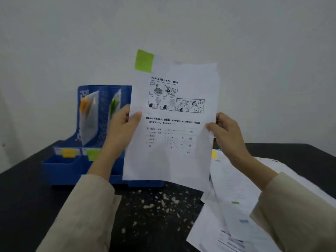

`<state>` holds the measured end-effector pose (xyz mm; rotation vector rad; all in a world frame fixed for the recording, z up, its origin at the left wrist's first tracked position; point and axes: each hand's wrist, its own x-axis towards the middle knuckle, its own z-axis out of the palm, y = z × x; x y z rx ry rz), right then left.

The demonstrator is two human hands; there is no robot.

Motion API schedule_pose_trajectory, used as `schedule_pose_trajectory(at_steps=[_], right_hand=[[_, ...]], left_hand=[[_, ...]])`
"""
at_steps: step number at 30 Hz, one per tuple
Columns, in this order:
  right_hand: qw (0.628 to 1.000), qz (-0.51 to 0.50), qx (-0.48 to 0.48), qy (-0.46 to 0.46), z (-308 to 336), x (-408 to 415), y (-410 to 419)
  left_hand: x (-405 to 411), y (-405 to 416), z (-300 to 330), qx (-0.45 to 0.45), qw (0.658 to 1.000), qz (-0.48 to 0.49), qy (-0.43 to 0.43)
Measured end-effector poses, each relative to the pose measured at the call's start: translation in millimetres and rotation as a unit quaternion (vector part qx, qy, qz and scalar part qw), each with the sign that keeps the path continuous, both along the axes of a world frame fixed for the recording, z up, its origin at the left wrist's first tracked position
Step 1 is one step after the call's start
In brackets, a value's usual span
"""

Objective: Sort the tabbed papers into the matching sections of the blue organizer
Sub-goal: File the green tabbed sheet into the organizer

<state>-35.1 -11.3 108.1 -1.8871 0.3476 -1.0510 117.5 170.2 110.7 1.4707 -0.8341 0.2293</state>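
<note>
A black table (27,197) carries everything. Its top is dark and matte, with a patch of pale chips and flecks (160,202) in the near middle where the coating is worn through. On the far left stands the blue organizer (60,171), its base flat on the table and its upright dividers rising toward the wall. Its low front edge bears 2 visible coloured labels, 1 yellow (68,153) and 1 green (92,154). On the right side lies a loose spread of white papers (227,215), overlapping, with small yellow (213,154), green (235,202) and blue (244,221) tabs showing among them.
</note>
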Motion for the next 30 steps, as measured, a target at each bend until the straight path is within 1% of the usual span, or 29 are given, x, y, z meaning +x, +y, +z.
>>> schedule_pose_trajectory(at_steps=[3, 6, 10, 13, 18, 25, 30], right_hand=[[0.999, 0.035, -0.023, -0.002, 6, 30, 21], [0.997, 0.063, -0.037, -0.022, 10, 61, 42], [0.992, 0.096, -0.037, -0.069, 10, 96, 72], [0.988, 0.13, -0.052, -0.072, 4, 118, 92], [0.977, 0.192, -0.089, -0.032, -13, 142, 118], [0.964, 0.219, -0.145, 0.032, -26, 157, 130], [0.948, 0.268, -0.148, 0.085, -26, 166, 137]], left_hand=[[17, 29, 7, 0.004, 0.997, 0.07, -0.029], [30, 59, 10, -0.03, 0.99, 0.125, -0.053], [45, 100, 9, -0.077, 0.975, 0.203, -0.044], [55, 131, 4, -0.105, 0.958, 0.265, -0.033], [64, 173, -7, -0.115, 0.929, 0.351, -0.018], [63, 190, -12, -0.122, 0.914, 0.385, -0.042], [60, 193, -7, -0.137, 0.894, 0.421, -0.067]])
